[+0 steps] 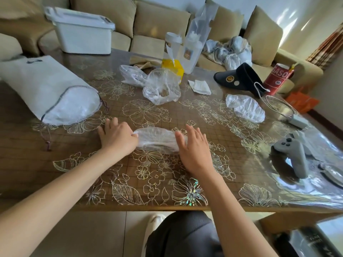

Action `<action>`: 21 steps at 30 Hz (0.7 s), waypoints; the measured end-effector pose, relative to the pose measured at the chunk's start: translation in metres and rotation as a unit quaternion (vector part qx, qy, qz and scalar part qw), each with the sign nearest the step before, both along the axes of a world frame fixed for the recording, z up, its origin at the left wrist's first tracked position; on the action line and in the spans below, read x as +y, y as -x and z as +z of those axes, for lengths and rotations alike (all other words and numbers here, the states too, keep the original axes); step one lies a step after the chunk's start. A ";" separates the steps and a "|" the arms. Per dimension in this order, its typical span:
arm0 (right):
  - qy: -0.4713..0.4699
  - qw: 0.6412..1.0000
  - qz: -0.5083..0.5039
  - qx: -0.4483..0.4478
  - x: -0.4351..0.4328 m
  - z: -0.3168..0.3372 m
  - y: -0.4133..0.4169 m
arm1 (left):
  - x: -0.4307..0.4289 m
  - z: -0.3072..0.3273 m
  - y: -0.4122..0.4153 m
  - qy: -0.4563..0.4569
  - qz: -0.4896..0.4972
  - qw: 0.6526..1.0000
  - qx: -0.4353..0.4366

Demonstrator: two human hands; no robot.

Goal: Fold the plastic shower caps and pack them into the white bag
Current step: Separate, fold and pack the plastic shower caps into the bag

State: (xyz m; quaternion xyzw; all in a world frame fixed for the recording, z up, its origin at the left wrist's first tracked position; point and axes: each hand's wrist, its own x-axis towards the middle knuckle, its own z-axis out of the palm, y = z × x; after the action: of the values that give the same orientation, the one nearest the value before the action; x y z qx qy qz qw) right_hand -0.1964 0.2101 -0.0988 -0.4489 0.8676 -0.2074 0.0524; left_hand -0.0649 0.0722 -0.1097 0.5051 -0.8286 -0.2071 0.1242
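Observation:
A clear plastic shower cap (157, 139), folded into a long flat strip, lies on the table between my hands. My left hand (117, 138) pinches its left end. My right hand (194, 147) rests flat on its right end, fingers spread. The white drawstring bag (44, 84) lies on its side at the left, its mouth facing me and stuffed with clear plastic. Three loose shower caps lie farther out: one at the centre back (161, 88), one behind it to the left (132, 75), one at the right (246, 107).
On the flower-patterned table (148, 182) stand a white lidded bin (81, 30), a yellow-and-clear packet (172, 67), a folded tissue (200, 86), a dark visor (241, 76), a red can (277, 78), a charger with cable (297, 120) and a grey game controller (295, 154). A sofa runs behind.

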 end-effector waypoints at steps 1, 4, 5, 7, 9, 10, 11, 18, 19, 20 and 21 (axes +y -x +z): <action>0.036 0.999 -0.017 -0.009 0.001 0.005 0.001 | 0.000 0.007 0.000 -0.011 0.009 0.999 0.044; 0.091 0.995 -0.037 -0.011 0.004 0.020 0.001 | -0.010 0.033 -0.006 -0.127 0.010 0.967 0.218; 0.110 0.993 -0.041 -0.023 0.006 0.026 0.001 | -0.013 0.044 -0.009 -0.185 0.003 0.946 0.266; 0.159 0.983 -0.051 -0.079 0.010 0.039 -0.003 | -0.019 0.068 -0.019 -0.275 -0.036 0.904 0.324; 0.220 0.963 -0.042 -0.147 0.015 0.054 -0.008 | -0.023 0.097 -0.030 -0.304 -0.119 0.893 0.311; 0.259 0.946 -0.025 -0.192 0.020 0.063 -0.011 | -0.024 0.112 -0.035 -0.313 -0.174 0.890 0.281; 0.294 0.924 0.001 -0.246 0.024 0.071 -0.015 | -0.023 0.128 -0.038 -0.321 -0.222 0.888 0.242; 0.152 0.819 0.221 -0.507 0.030 0.082 -0.044 | 0.008 0.176 -0.024 -0.274 -0.399 0.875 0.001; 0.153 0.807 0.233 -0.520 0.027 0.079 -0.048 | 0.009 0.176 -0.023 -0.272 -0.401 0.875 -0.008; 0.160 0.804 0.229 -0.525 0.026 0.077 -0.048 | 0.009 0.171 -0.022 -0.279 -0.392 0.877 0.016; 0.180 0.803 0.215 -0.526 0.025 0.074 -0.050 | 0.009 0.167 -0.022 -0.290 -0.369 0.881 0.055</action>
State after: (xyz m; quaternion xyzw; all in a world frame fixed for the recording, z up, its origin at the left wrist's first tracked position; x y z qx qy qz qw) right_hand -0.1468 0.2350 -0.0252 -0.4476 0.5352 -0.5471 0.4625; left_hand -0.0428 0.0811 0.0573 0.1639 -0.8495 -0.4969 -0.0679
